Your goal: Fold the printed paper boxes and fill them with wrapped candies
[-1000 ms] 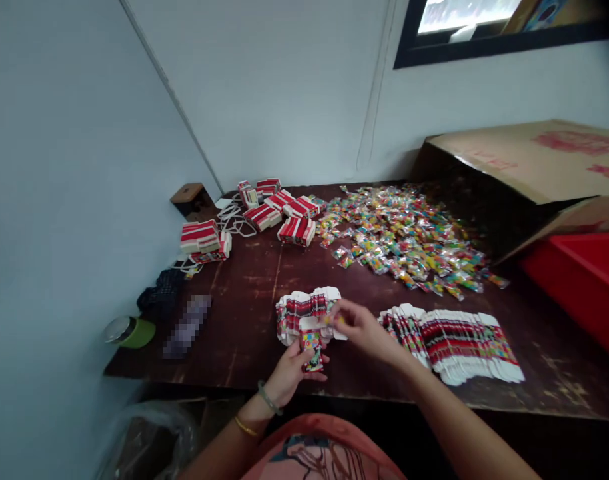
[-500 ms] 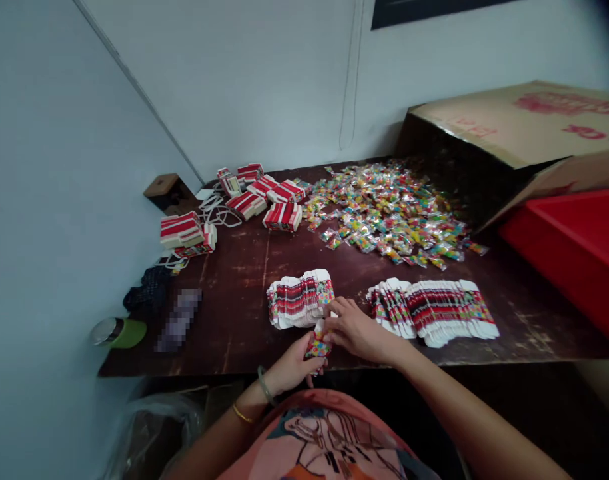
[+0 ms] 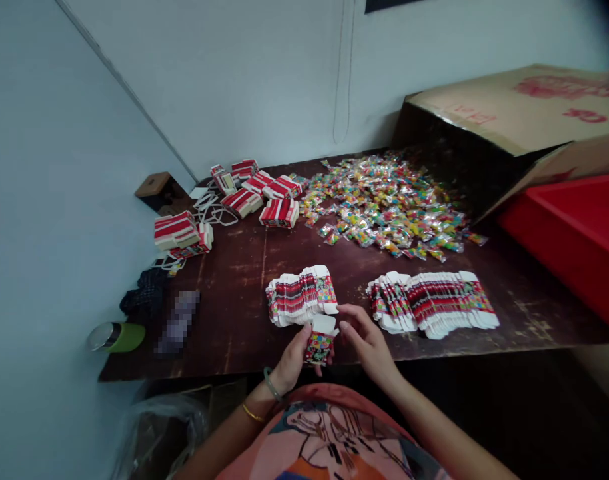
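My left hand is closed around a small printed cardboard box at the table's front edge. The box has a colourful dotted face, and its white flaps stand up at the top. Just to its right is my right hand, thumb and forefinger apart with nothing between them. Its fingertips are close to the box's side flap; whether they touch it I cannot tell. Behind the box lies a row of flattened cartons, overlapping one another. A second, longer row of flat cartons lies beyond my right hand.
Small clear candy packets are heaped at the back. Bundled red-and-white cartons and white straps lie left of them. A large cardboard box and red bin flank the right side. A green bottle is at left.
My right hand has drawn back to the right from the box. The box now shows its printed front and raised white flaps. The view has shifted slightly.
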`<state>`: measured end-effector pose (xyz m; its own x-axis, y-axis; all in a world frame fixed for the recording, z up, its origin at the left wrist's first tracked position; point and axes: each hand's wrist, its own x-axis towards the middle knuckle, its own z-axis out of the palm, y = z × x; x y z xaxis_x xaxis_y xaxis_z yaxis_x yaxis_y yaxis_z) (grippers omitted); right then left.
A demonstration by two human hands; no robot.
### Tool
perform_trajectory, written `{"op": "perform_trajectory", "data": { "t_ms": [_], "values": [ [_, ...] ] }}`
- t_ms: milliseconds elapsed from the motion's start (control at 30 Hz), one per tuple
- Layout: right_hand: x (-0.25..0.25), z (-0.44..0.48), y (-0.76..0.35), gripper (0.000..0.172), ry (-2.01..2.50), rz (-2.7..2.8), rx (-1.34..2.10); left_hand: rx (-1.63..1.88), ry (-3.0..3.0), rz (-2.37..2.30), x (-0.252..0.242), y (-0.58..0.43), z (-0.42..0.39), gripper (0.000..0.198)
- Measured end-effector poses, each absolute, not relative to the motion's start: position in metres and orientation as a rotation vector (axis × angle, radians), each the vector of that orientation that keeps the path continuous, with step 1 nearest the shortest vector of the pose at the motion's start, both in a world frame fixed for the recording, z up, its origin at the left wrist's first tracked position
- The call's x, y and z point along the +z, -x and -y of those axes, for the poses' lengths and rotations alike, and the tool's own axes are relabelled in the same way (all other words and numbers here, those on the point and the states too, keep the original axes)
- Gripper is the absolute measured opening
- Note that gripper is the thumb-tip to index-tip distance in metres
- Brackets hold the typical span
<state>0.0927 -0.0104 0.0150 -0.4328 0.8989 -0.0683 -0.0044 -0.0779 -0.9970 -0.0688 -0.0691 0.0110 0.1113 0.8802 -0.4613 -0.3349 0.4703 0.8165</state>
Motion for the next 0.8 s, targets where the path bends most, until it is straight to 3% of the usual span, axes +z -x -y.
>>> {"op": "perform_trajectory", "data": {
  "t_ms": [133,333,500,667,800],
  "values": [
    [0.015,0.004,-0.097,0.04,0.859,1.035,2.237,0.941,-0.585,-1.16,0.007,0.068,0.069,0.055],
    [0.027,0.001,-0.103,0.042,0.788,1.091,2.345,0.936,-0.528,-1.051,0.019,0.067,0.064,0.044],
    [0.026,-0.001,-0.1,0.037,0.752,1.291,2.111,0.903,-0.507,-1.041,0.024,0.066,0.065,0.042],
    [0.033,-0.01,-0.103,0.027,0.698,1.838,1.868,0.821,-0.828,-1.182,0.027,0.066,0.068,0.035],
    [0.045,-0.012,-0.104,0.032,0.491,2.234,1.537,0.848,-0.749,-1.305,0.019,0.066,0.065,0.033]
  ]
}}
